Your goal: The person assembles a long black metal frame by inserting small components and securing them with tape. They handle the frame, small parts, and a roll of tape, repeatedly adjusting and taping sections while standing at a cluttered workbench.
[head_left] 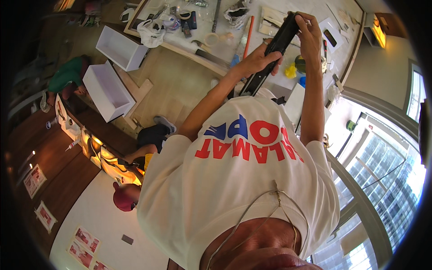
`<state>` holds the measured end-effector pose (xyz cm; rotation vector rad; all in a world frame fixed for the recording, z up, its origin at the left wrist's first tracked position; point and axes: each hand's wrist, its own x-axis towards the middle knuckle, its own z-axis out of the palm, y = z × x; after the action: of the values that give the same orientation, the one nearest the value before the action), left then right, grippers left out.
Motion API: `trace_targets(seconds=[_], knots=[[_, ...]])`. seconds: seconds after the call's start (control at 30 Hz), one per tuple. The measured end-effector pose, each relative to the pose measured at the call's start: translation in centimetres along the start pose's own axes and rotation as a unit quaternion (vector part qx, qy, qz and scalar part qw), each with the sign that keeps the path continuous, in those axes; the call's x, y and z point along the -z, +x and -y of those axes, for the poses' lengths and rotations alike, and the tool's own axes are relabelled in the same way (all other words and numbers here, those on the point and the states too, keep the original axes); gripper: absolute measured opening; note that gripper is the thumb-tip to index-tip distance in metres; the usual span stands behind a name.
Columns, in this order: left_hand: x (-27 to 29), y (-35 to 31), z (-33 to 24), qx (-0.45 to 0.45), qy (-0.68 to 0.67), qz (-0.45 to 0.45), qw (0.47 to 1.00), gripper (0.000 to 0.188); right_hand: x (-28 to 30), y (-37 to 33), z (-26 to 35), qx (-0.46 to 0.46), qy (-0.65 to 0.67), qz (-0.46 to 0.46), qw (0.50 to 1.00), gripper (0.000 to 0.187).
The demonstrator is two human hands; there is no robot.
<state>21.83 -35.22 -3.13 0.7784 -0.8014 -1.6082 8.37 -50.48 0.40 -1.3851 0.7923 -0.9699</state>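
Both of my hands are closed on a long black metal drawer slide (285, 36), held up at a slant above the workbench's near side. My left hand (262, 60) grips it around the middle, its thumb lying along the top face. At the far, upper end, my right hand (309, 32) pinches the slide between thumb and fingers. The slide's lower end comes close to my white shirt (238, 180). Behind it on the workbench (180, 51) lie a long red rod (249, 37) and a clear packet (271, 20).
Left on the bench are a white plastic bag (151, 33), a hammer (200, 45) and tape rolls; a phone (330, 38) lies right. Two white drawer boxes (122, 48) (108, 92) stand at left. A person in green (67, 76) and one in a maroon cap (122, 196) are nearby.
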Motion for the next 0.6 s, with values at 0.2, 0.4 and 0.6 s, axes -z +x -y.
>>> trace_targets(seconds=[0.2,0.4,0.6], knots=[[0.5,0.0,1.3,-0.001,-0.017,0.015,1.000,0.053,-0.4,-0.6,0.0,-0.039,-0.020,-0.027,0.999,0.029],[0.6,-0.4,1.1,-0.029,-0.026,0.022,0.999,0.036,-0.7,-0.5,0.7,-0.043,-0.056,-0.003,0.997,0.026],[0.2,-0.6,-0.2,-0.025,-0.026,0.035,0.999,0.039,-2.2,-1.2,3.2,-0.085,-0.004,-0.029,0.996,0.030]])
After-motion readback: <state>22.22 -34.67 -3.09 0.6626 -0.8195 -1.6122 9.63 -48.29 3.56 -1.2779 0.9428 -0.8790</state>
